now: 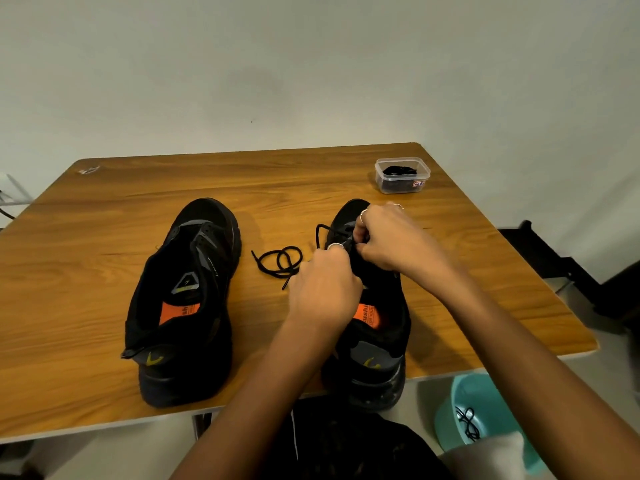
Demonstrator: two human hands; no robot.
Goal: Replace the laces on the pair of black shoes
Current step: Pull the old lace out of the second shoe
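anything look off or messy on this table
Nothing damaged or spilled. The left shoe has no lace and its tongue gapes open. A loose black lace lies coiled on the table between the shoes, trailing to the right shoe, which both hands work on.

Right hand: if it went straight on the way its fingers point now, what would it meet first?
The right hand points left across the right shoe, so it would probably first meet the left hand, then the loose lace. Depth is unclear.
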